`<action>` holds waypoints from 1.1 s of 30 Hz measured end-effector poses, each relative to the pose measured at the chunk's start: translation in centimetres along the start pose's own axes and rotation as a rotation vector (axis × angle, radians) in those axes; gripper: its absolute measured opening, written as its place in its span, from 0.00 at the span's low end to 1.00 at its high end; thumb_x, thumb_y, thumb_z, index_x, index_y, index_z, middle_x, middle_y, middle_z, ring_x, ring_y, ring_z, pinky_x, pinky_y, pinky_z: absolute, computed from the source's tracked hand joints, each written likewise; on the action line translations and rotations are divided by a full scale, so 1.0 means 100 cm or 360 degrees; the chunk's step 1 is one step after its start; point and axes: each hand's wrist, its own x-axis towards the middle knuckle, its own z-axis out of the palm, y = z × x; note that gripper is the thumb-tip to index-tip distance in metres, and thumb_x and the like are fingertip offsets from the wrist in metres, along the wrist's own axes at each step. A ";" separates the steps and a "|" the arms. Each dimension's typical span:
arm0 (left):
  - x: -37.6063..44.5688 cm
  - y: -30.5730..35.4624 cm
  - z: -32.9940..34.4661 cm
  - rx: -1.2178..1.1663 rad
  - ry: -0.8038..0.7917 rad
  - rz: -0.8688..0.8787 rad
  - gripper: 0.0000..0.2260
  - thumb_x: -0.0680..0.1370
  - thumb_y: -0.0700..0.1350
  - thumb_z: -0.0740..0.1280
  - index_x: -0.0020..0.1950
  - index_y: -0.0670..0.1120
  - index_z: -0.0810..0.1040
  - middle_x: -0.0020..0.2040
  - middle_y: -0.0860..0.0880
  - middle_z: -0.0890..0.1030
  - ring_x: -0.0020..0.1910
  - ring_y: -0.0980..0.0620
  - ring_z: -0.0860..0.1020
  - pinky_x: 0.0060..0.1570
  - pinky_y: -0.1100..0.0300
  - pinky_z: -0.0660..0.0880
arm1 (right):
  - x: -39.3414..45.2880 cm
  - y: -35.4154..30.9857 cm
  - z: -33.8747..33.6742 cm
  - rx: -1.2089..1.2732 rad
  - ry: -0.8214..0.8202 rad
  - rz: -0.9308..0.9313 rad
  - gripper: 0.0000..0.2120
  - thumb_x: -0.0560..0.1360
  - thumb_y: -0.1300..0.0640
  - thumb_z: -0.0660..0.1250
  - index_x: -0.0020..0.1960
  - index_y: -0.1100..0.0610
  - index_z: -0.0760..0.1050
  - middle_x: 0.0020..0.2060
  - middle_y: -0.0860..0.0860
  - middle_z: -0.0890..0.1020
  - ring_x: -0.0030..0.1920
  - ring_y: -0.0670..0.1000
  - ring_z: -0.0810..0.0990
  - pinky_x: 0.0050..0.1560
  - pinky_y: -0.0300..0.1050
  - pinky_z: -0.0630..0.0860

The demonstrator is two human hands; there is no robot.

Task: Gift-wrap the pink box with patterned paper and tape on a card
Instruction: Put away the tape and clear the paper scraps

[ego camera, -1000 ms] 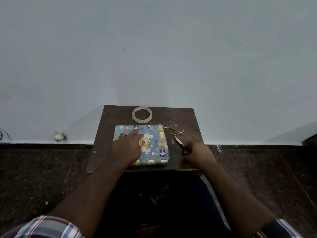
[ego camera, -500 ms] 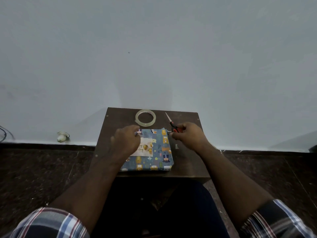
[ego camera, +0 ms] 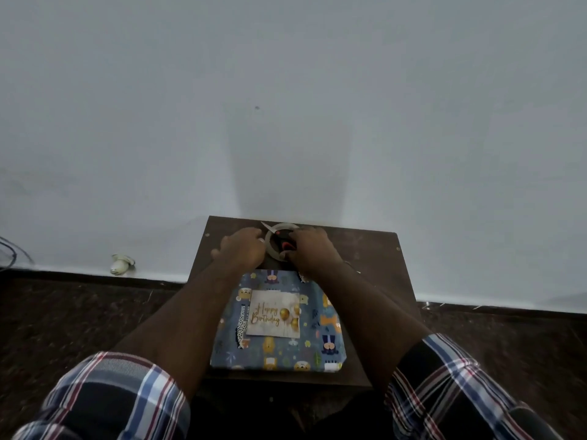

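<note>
Clear tape [ego camera: 273, 249] first: we steady it under the left hand [ego camera: 241, 250], fingers hidden, while the right hand [ego camera: 313, 250] grips scissors [ego camera: 282, 241] for a short strip.

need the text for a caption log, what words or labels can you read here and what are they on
"Happy Birthday": gold script on the card, which lies on the wrapped box.
The wrapping paper shows cartoon animals only, no words readable.
No readable label on the tape roll or the scissors.
</note>
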 end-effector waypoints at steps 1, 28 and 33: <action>0.006 -0.001 0.001 -0.0005 -0.0021 -0.0007 0.18 0.78 0.56 0.57 0.65 0.55 0.77 0.68 0.47 0.77 0.68 0.39 0.72 0.67 0.37 0.67 | 0.001 0.003 0.002 0.0050 0.0051 0.0004 0.17 0.77 0.45 0.69 0.58 0.56 0.80 0.55 0.56 0.81 0.57 0.58 0.77 0.56 0.50 0.73; -0.062 0.067 0.018 -0.0165 -0.0185 0.0521 0.15 0.76 0.54 0.63 0.60 0.60 0.80 0.54 0.59 0.83 0.55 0.53 0.80 0.60 0.43 0.76 | -0.096 0.059 -0.057 0.2245 0.0195 0.1101 0.17 0.74 0.70 0.71 0.60 0.63 0.72 0.56 0.62 0.81 0.55 0.59 0.83 0.48 0.56 0.84; -0.102 0.068 0.033 -0.0321 -0.0104 0.0592 0.18 0.77 0.44 0.65 0.65 0.55 0.79 0.62 0.54 0.82 0.61 0.52 0.79 0.60 0.45 0.77 | -0.132 0.056 -0.055 0.2324 0.0251 0.1153 0.17 0.74 0.70 0.72 0.60 0.59 0.73 0.58 0.63 0.81 0.56 0.60 0.83 0.51 0.58 0.83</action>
